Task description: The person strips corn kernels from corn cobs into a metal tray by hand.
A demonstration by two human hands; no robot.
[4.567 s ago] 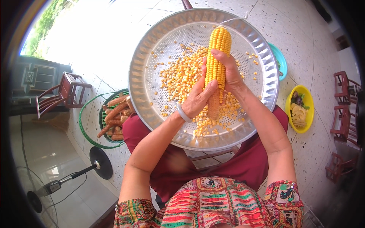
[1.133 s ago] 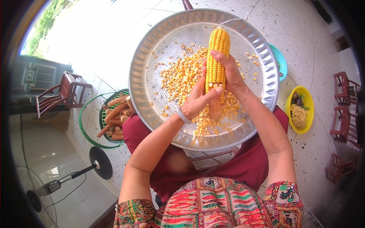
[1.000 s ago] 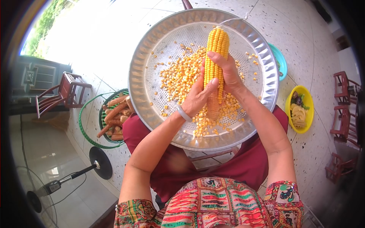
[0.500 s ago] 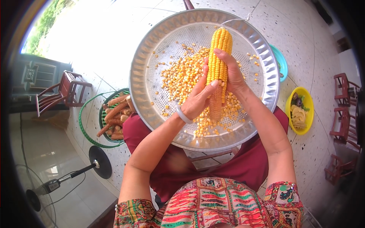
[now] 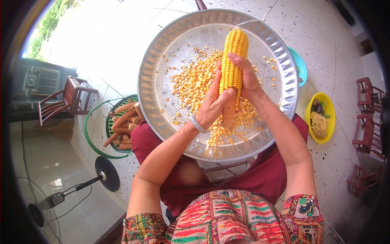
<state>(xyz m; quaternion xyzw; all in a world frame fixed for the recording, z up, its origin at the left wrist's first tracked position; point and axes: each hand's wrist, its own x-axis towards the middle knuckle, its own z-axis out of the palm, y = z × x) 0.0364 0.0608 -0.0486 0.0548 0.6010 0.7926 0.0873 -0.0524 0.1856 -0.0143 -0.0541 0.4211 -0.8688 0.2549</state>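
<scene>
A yellow ear of corn (image 5: 235, 42) is held upright between both hands, its near end stripped down to bare reddish cob. My left hand (image 5: 213, 103) grips the lower left side, thumb pressed at the edge where the kernel rows stop. Around the right side wraps my right hand (image 5: 249, 77), thumb lying across the kernels. Beneath them, a wide round metal pan (image 5: 156, 118) with a perforated base rests on my lap. Loose corn kernels (image 5: 191, 79) lie heaped in its middle, with a few scattered toward the rim.
A green basket (image 5: 91, 140) of bare cobs (image 5: 124, 122) stands left of the pan. To the right are a yellow basin (image 5: 332, 122) holding peelings and a turquoise basin (image 5: 300, 65). A standing fan (image 5: 107, 174) is at lower left; wooden chairs (image 5: 77, 95) stand on both sides.
The left thumb has shifted slightly right and down along the edge of the kernels. The ear of corn has tilted a little; the pan stays almost where it was.
</scene>
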